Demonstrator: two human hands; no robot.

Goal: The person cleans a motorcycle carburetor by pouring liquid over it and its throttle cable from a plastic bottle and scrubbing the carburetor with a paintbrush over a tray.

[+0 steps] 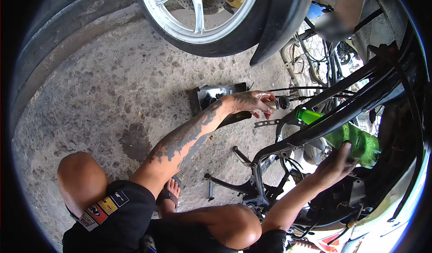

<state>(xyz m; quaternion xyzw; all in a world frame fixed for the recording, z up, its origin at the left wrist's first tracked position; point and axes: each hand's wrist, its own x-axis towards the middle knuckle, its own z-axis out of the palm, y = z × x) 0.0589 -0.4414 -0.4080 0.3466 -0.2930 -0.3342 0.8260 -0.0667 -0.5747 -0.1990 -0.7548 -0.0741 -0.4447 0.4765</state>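
My left hand [257, 103] reaches out over a black tray [196, 103], its fingers closed around a small pale round part [272, 105] whose kind I cannot make out. Just beyond those fingertips is a dark round piece [283, 102]. My right hand [338, 163] grips a green plastic bottle [355, 140] near its base. The bottle lies tilted, with its neck pointing left toward my left hand. A black frame tube [310, 128] crosses in front of part of the bottle. Dark shiny contents show inside the tray, partly hidden by my left forearm.
A motorcycle wheel [196, 14] with a black tyre stands at the top. The stripped motorcycle frame [270, 156], with hanging cables, fills the right side. A bolt [210, 191] stands on the rough concrete floor [99, 100]. Another person's arm [348, 3] shows at the upper right.
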